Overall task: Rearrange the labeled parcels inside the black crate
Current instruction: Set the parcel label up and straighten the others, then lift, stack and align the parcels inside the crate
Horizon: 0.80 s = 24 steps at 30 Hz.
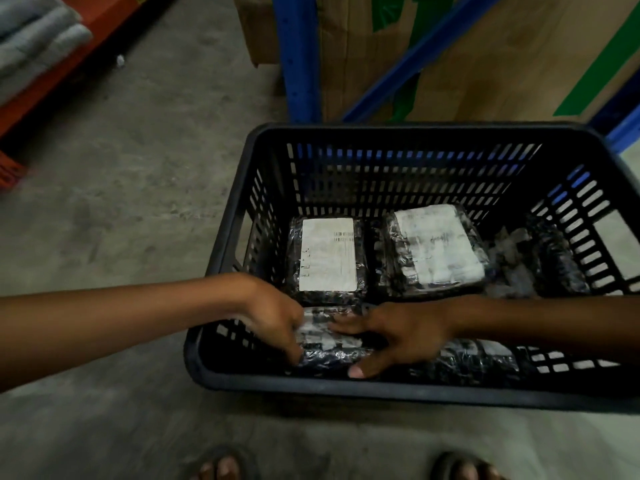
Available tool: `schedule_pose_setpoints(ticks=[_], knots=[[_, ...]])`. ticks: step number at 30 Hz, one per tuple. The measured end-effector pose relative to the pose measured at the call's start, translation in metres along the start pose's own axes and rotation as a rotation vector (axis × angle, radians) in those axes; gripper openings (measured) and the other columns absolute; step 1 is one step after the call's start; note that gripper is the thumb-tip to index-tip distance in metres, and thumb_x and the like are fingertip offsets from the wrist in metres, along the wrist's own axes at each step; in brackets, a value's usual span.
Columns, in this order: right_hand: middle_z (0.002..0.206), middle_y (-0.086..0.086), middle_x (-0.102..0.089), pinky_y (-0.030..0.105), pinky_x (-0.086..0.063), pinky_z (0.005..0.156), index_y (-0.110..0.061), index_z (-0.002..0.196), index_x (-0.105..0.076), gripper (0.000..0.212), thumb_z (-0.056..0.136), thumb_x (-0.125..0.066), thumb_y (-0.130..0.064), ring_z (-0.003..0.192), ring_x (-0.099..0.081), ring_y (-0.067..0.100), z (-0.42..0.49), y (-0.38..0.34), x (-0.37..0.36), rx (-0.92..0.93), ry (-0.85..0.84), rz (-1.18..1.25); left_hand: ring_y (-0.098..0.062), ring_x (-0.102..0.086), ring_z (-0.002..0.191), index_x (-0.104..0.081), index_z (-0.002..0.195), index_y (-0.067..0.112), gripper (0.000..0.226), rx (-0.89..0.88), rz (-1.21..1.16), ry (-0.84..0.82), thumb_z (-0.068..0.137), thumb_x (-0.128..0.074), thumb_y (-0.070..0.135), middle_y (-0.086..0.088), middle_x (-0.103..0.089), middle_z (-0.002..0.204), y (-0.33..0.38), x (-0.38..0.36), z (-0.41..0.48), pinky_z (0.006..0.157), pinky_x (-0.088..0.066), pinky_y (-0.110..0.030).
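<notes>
A black slatted crate (pixel 408 131) stands on the floor. Inside lie parcels in black wrap with white labels: one at the back left (pixel 328 258), one at the back middle (pixel 437 249), and a darker one leaning at the right wall (pixel 554 258). A parcel at the near left (pixel 329 341) is held between both hands. My left hand (pixel 277 322) grips its left end. My right hand (pixel 398 336) lies over its right side, thumb at the near edge. Another parcel (pixel 481 358) lies near my right forearm, partly hidden.
The crate sits on a grey concrete floor (pixel 121 185). A blue rack frame (pixel 298 57) and cardboard boxes (pixel 502 46) with green tape stand behind it. An orange shelf (pixel 52 81) with grey bundles is at the far left. My sandalled feet (pixel 221 465) show at the bottom.
</notes>
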State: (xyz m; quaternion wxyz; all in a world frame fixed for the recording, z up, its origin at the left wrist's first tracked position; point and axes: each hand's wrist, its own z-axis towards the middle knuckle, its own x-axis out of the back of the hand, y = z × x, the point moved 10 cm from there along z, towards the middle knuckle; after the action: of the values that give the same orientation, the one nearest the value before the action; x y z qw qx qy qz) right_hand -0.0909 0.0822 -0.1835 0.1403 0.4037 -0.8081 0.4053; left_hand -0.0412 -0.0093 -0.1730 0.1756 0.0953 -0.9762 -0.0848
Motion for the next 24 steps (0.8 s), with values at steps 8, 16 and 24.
schedule_pose_setpoints(ticks=[8,16,24], knots=[[0.115,0.011,-0.070,0.040,-0.055,0.084,-0.021,0.136,-0.051,0.044,0.097,-0.051,-0.040,0.097,-0.068,0.024,-0.006,-0.006,0.018,0.091,0.338,0.059,-0.025,-0.063,0.090,-0.062,0.117,0.000,0.039,0.067,-0.201,0.213,0.093,-0.062,0.031,-0.011,-0.065,0.103,-0.007,0.004,-0.002,0.070,-0.044,-0.018],[0.105,0.000,-0.077,0.043,-0.053,0.094,-0.026,0.111,-0.070,0.037,0.093,-0.050,-0.051,0.105,-0.069,0.024,-0.051,0.053,0.094,-0.083,0.627,1.051,-0.023,-0.067,0.091,-0.071,0.101,0.019,0.034,0.031,-1.107,0.401,0.097,-0.050,0.044,-0.004,-0.076,0.096,-0.027,0.070,-0.057,0.096,-0.048,-0.045],[0.108,0.009,-0.072,0.035,-0.055,0.065,-0.015,0.130,-0.050,0.054,0.083,-0.074,-0.004,0.089,-0.069,0.025,-0.062,0.091,0.091,-0.388,0.908,1.324,-0.023,-0.061,0.079,-0.059,0.120,0.008,0.049,0.005,-1.570,0.647,0.095,-0.048,0.048,-0.009,-0.065,0.094,-0.043,0.102,-0.028,0.066,-0.052,-0.032]])
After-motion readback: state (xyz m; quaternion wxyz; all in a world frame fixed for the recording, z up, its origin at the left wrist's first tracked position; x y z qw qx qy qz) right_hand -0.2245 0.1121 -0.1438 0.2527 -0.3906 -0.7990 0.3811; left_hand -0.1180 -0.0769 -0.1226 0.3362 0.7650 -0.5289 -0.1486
